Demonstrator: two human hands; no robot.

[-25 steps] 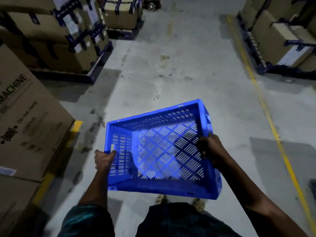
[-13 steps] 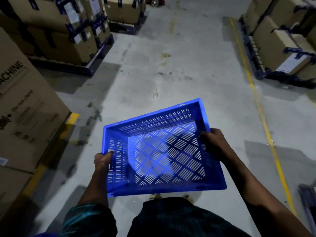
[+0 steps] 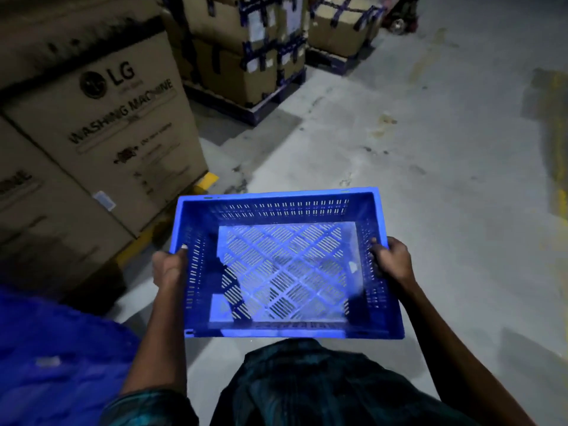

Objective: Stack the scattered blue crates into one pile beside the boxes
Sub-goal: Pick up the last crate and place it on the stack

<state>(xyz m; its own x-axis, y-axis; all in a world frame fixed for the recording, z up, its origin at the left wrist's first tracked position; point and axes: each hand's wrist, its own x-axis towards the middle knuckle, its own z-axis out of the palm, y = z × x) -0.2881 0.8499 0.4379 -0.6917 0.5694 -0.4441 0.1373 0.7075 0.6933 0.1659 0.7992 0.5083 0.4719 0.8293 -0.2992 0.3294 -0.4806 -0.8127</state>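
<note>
Grey concrete floor [image 3: 430,186] of a dim warehouse fills the view, stained in places, with a worn yellow painted line [image 3: 558,142] near its right edge. Along the left edge of the floor stand large brown cardboard boxes [image 3: 116,124] printed with "LG" and "WASHING MACHINE". Behind them, toward the far left corner, smaller taped cardboard cartons [image 3: 246,47] sit on a dark pallet [image 3: 246,109].

A blue perforated plastic crate [image 3: 285,262] is held in the air above the floor, in front of the person's body, open side up and nearly level. Its bottom is a diamond grid of slots and its walls have rows of short slots. The left hand [image 3: 169,269] grips the left wall of the crate, with the thumb laid over the rim. The right hand [image 3: 392,261] grips the right wall, fingers curled over the rim into the inside. Both hands are clamped on the crate.

At the lower left corner of the view a blurred blue shape [image 3: 55,358] shows, just beside the left arm; I cannot tell what it is.
</note>
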